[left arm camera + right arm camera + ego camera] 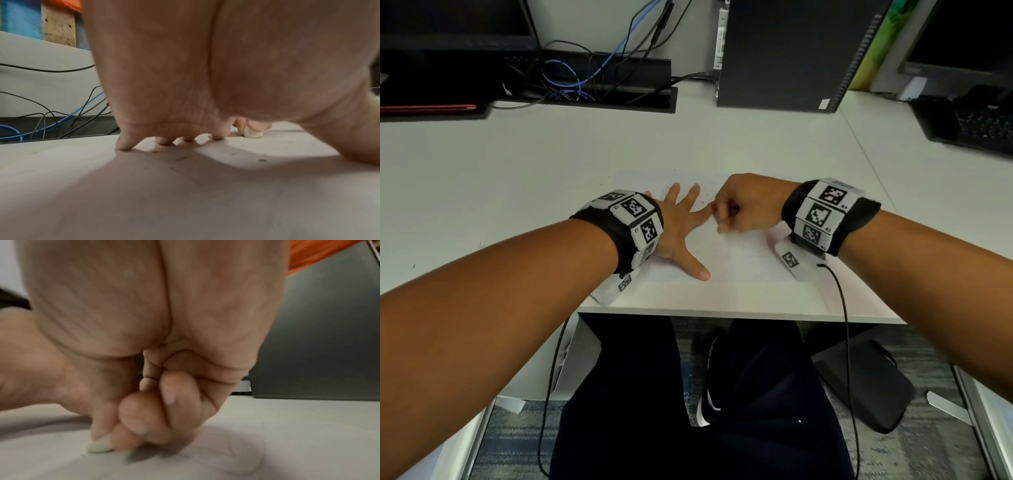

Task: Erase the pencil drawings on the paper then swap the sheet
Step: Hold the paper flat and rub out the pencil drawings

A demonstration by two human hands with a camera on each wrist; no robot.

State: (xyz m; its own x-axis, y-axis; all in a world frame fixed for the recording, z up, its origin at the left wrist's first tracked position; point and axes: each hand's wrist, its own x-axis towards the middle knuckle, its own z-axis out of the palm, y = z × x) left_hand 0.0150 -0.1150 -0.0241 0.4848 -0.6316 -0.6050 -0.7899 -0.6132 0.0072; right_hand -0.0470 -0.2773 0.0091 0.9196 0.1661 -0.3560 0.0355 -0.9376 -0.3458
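Observation:
A white sheet of paper (pixel 739 260) lies near the front edge of the white desk (pixel 517 178). My left hand (pixel 681 219) lies flat on the sheet's left part, fingers spread and pressing down; in the left wrist view its fingertips (pixel 123 146) touch the paper (pixel 185 194). My right hand (pixel 743 205) is curled just right of the left fingers and pinches a small white eraser (pixel 99 447), whose tip touches the paper (pixel 287 443). The eraser (pixel 254 134) also shows beyond my left palm. A faint pencil outline (pixel 246 454) lies to the right of the eraser.
Eraser crumbs (pixel 262 160) are scattered over the sheet. A black computer tower (pixel 784 51) stands at the back, a cable tray with blue and black wires (pixel 585 78) to its left, a keyboard (pixel 976 126) at the far right. A monitor base (pixel 431 109) sits back left.

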